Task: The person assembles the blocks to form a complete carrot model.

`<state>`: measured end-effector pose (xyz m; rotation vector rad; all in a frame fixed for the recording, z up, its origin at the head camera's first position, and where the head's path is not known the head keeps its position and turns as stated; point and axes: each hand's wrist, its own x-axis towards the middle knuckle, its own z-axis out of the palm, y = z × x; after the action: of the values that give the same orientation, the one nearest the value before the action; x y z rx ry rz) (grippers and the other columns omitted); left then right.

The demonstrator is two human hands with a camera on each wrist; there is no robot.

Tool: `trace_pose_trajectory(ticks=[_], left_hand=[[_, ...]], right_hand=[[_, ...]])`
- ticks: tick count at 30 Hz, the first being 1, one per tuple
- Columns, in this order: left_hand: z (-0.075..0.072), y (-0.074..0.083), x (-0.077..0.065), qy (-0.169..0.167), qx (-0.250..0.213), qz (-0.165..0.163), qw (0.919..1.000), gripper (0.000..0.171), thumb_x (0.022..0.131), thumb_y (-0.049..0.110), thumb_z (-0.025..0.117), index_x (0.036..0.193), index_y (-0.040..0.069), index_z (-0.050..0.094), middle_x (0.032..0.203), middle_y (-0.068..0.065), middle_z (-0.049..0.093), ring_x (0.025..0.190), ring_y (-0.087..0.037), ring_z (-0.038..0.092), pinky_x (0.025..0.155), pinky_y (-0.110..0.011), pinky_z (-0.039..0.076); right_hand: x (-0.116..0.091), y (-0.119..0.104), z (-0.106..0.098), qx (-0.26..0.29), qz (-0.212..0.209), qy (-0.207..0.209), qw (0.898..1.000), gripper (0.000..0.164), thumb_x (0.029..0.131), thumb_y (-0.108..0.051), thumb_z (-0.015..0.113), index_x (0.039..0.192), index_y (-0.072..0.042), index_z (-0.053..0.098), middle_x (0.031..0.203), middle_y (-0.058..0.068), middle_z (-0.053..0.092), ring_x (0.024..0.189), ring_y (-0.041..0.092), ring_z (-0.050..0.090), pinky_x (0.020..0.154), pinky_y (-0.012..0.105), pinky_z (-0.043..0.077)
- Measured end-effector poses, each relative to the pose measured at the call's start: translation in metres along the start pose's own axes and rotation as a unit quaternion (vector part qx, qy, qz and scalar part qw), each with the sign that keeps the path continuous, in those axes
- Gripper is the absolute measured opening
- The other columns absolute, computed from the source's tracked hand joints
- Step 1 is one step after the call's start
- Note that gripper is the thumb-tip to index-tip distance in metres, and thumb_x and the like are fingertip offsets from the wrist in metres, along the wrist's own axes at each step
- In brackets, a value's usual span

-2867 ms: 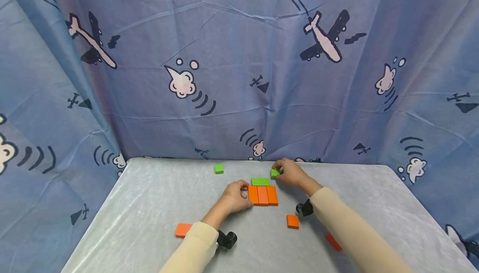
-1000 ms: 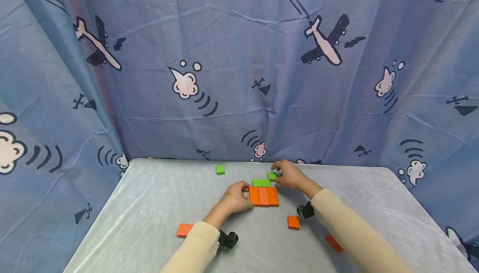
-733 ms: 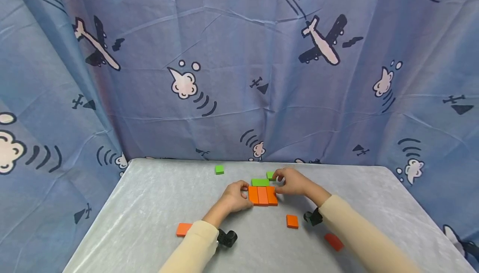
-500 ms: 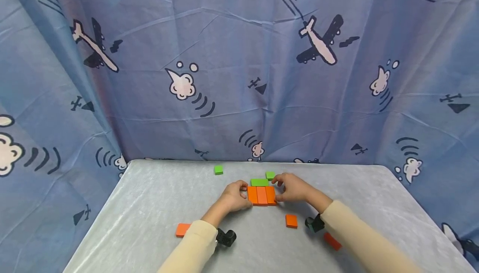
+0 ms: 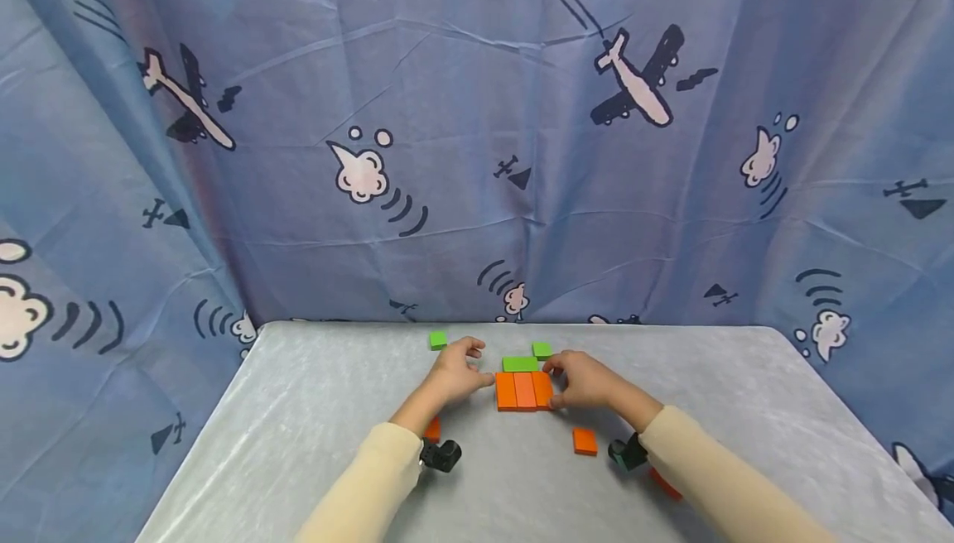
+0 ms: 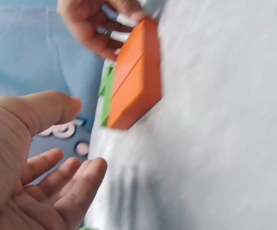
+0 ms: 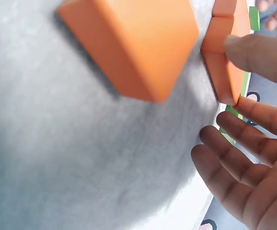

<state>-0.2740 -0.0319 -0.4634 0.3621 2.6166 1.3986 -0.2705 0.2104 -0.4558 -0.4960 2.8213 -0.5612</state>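
Note:
Three orange blocks (image 5: 525, 391) lie side by side in a row, with a long green block (image 5: 519, 364) along their far edge. At the row's right end my right hand (image 5: 584, 380) pinches the right-hand orange block (image 7: 224, 79) between thumb and index finger; its other fingers are spread. My left hand (image 5: 451, 371) is apart from the row's left side, fingers loosely extended and holding nothing, as the left wrist view (image 6: 47, 163) shows. A small green block (image 5: 438, 340) lies just beyond it. Another small green block (image 5: 542, 350) sits at the long green block's far right corner.
A square orange block (image 5: 585, 441) lies nearer on the grey-white table cover (image 5: 507, 485). A red-orange block (image 5: 666, 483) is partly under the right sleeve, and an orange one (image 5: 432, 429) is partly behind the left wrist. A blue printed curtain (image 5: 477, 154) hangs behind the table.
The right hand has slid the small green block toward the long green one, let it go and come to the orange row's right end. The left hand has left the row, moving left and away.

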Motion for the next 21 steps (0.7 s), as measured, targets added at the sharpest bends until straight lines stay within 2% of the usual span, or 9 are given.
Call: trace_pose_trajectory(ticks=[5,12,16,21], left_hand=[[-0.027,-0.001,0.014,0.015,0.035,-0.018,0.9991,0.055,0.08,0.018,0.076,0.129,0.004,0.055,0.125,-0.016,0.06,0.104,-0.028,0.061,0.087,-0.041,0.052],[-0.056,-0.017,0.03,0.046,0.089,-0.034,0.9944,0.05,0.081,0.019,0.075,0.126,0.005,0.059,0.124,-0.014,0.06,0.111,-0.029,0.057,0.092,-0.041,0.049],[-0.066,-0.027,0.033,0.05,0.106,-0.05,0.9918,0.048,0.08,0.017,0.076,0.124,0.004,0.06,0.121,-0.014,0.061,0.11,-0.028,0.057,0.092,-0.04,0.048],[-0.07,-0.037,0.039,0.045,0.107,-0.079,0.99,0.049,0.078,0.015,0.077,0.123,0.004,0.06,0.117,-0.013,0.061,0.106,-0.026,0.057,0.091,-0.039,0.049]], right_hand=[[-0.001,-0.003,-0.002,0.007,0.007,-0.003,1.0,0.047,0.068,-0.017,0.086,0.109,-0.004,0.067,0.098,0.006,0.066,0.086,0.018,0.056,0.086,0.04,0.05],[-0.001,-0.007,-0.003,0.008,0.019,-0.008,1.0,0.048,0.068,-0.016,0.086,0.11,-0.003,0.067,0.095,0.006,0.066,0.086,0.017,0.056,0.086,0.04,0.05],[-0.002,-0.011,-0.004,0.01,0.03,-0.017,0.999,0.048,0.068,-0.015,0.086,0.11,-0.003,0.067,0.092,0.005,0.065,0.083,0.017,0.056,0.084,0.039,0.051],[-0.003,-0.014,-0.005,0.005,0.027,-0.022,0.999,0.048,0.068,-0.014,0.085,0.11,-0.002,0.066,0.091,0.007,0.065,0.082,0.018,0.055,0.082,0.039,0.051]])
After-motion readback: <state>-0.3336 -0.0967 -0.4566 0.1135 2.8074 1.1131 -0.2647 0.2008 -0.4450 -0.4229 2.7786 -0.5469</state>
